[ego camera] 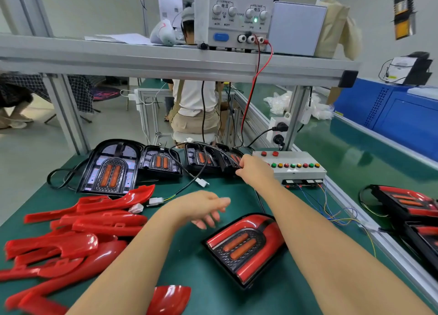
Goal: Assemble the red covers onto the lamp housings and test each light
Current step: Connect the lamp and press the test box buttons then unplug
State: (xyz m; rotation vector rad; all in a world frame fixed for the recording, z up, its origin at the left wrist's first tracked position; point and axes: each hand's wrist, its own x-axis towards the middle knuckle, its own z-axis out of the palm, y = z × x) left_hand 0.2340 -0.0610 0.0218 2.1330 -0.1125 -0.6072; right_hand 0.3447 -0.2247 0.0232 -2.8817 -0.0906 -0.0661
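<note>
Green bench mat [213,279]: red covers [78,234], lamp housings [111,167], button box [294,167].

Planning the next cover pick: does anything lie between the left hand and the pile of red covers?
Nothing bulky. The left hand hovers open over the mat; between it and the red covers lie only two white connectors on thin wires, at the pile's upper right edge.

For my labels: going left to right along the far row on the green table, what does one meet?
Large lamp housing, smaller lamp housing, third lamp housing, right hand, button box.
</note>
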